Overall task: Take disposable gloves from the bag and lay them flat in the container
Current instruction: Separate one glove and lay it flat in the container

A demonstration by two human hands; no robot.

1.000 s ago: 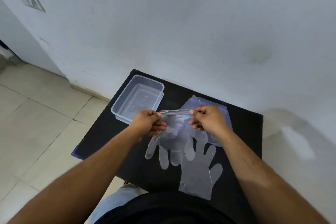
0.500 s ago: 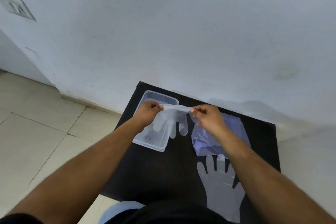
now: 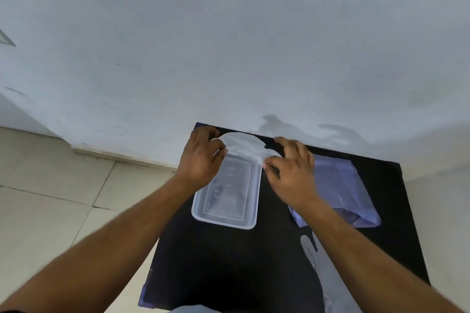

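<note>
A clear rectangular plastic container (image 3: 250, 225) sits on the black table (image 3: 223, 264), its long side running away from me. A thin translucent glove (image 3: 241, 145) bulges up over the container's far end, with its fingers lying down inside. My left hand (image 3: 201, 157) pinches the glove's left edge and my right hand (image 3: 292, 168) pinches its right edge. The bluish glove bag (image 3: 340, 190) lies to the right of the container, partly under my right forearm. A second glove (image 3: 311, 251) lies flat on the table near me, mostly hidden by that arm.
A pale wall (image 3: 229, 46) rises directly behind the table's far edge. Tiled floor (image 3: 50, 198) lies to the left, below the table's left edge. The table's near edge sits close to my body.
My hands carried the stretched glove from mid-air over the table to the container's far end and lowered it in. The view moved closer and tilted upward.
</note>
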